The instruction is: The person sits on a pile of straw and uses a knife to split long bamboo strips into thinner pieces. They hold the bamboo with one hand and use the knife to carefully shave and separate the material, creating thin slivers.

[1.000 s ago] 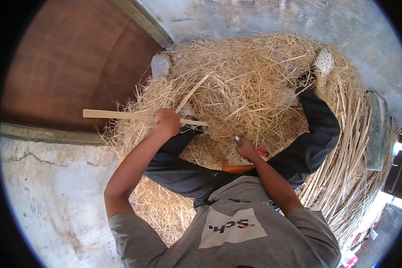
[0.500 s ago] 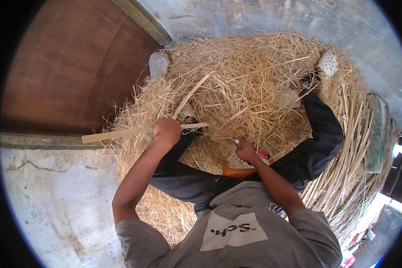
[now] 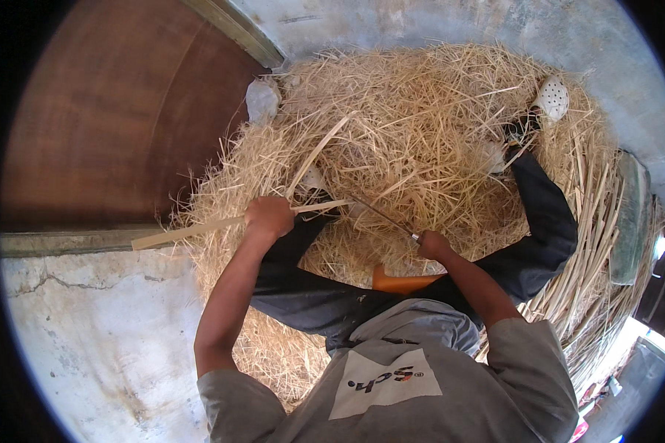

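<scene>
My left hand (image 3: 270,216) is closed round a long, pale bamboo strip (image 3: 177,234). The strip's wide end juts out to the left, and its thin end points right, over the shavings. In my right hand (image 3: 434,245) is a knife (image 3: 384,216) with a metal collar at its handle. Its narrow blade slants up and left, with the tip close to the strip's thin end; whether the two touch I cannot tell. My right fingers hide most of the handle. Another thin strip (image 3: 321,151) stands slanted in the shavings just beyond my left hand.
A deep heap of straw-coloured shavings (image 3: 421,118) spreads around my legs. An orange piece (image 3: 403,283) shows between my thighs. Long strips (image 3: 580,258) lie bundled at the right beside a greenish block (image 3: 628,221). A brown panel (image 3: 111,118) and pale walls (image 3: 103,332) border the heap.
My right hand has moved right and slightly away with the knife, whose blade now shows clearly. The strip in my left hand tilts a little more, its wide end lower.
</scene>
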